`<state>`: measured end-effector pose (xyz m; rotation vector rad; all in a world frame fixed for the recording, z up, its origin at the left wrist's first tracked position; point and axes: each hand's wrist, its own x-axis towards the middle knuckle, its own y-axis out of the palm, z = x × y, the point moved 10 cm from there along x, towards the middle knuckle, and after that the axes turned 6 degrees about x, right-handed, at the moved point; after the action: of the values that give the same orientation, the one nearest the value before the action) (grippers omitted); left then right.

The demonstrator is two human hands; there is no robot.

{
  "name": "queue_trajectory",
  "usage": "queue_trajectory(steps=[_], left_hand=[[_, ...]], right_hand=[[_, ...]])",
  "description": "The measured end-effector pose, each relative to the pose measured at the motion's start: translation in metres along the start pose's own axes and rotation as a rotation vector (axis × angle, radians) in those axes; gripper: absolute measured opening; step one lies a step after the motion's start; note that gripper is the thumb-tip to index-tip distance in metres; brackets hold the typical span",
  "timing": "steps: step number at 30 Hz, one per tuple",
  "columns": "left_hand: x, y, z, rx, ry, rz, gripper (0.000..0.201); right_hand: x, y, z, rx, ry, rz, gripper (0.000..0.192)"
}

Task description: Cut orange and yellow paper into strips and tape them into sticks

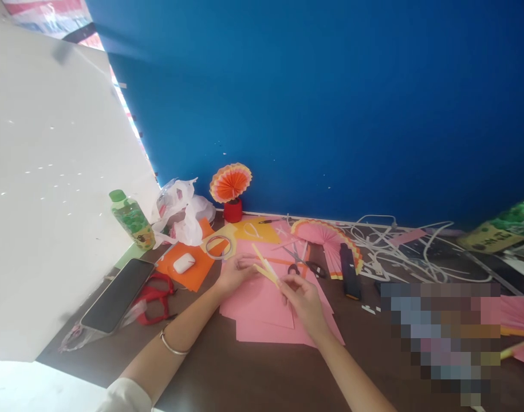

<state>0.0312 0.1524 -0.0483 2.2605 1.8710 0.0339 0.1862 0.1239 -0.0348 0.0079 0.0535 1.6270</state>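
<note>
My left hand (232, 274) and my right hand (302, 296) meet over a pile of pink paper sheets (262, 312) on the dark table. Both pinch the same thin yellow paper strips (264, 265), which stick up and to the left between the fingers. A thin bangle sits on my left wrist. Black-handled scissors (303, 263) lie just beyond my right hand, and a roll of clear tape (219, 247) lies just beyond my left.
A phone (118, 294), red scissors (155, 297), a white earbud case (184, 262) on orange paper, a green bottle (132, 219) and a plastic bag (180, 212) lie left. Paper fans (230, 182) stand by the blue wall. White cables (399, 246) and a black stapler-like tool (350, 272) lie right.
</note>
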Motion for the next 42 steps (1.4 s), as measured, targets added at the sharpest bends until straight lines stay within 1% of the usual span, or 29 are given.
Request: queue_trajectory(steps=[2, 5, 11, 14, 20, 24, 32, 42], left_hand=[[-0.001, 0.005, -0.002, -0.028, 0.008, 0.042, 0.041], [-0.001, 0.008, -0.003, -0.04, 0.016, 0.069, 0.04], [-0.003, 0.013, -0.003, -0.006, -0.012, 0.09, 0.041], [-0.005, 0.015, -0.006, 0.02, 0.0, 0.11, 0.039], [-0.006, 0.015, -0.008, 0.03, 0.004, 0.107, 0.039], [-0.006, 0.016, -0.008, 0.023, -0.006, 0.116, 0.04], [-0.006, 0.016, -0.009, -0.002, 0.008, 0.11, 0.042], [-0.006, 0.014, -0.007, 0.013, 0.015, 0.115, 0.036]], right_hand=[[0.001, 0.004, -0.003, -0.017, 0.034, 0.059, 0.019], [0.004, 0.003, -0.008, -0.082, 0.07, 0.091, 0.018], [0.009, 0.001, -0.005, -0.168, 0.025, 0.092, 0.018], [0.009, 0.003, -0.002, -0.201, 0.009, 0.104, 0.019], [0.008, 0.004, -0.001, -0.257, 0.006, 0.1, 0.022], [0.009, 0.003, -0.002, -0.256, 0.0, 0.089, 0.025], [0.011, -0.003, -0.007, -0.215, 0.002, 0.041, 0.019], [0.01, 0.0, -0.004, -0.226, -0.029, 0.054, 0.017]])
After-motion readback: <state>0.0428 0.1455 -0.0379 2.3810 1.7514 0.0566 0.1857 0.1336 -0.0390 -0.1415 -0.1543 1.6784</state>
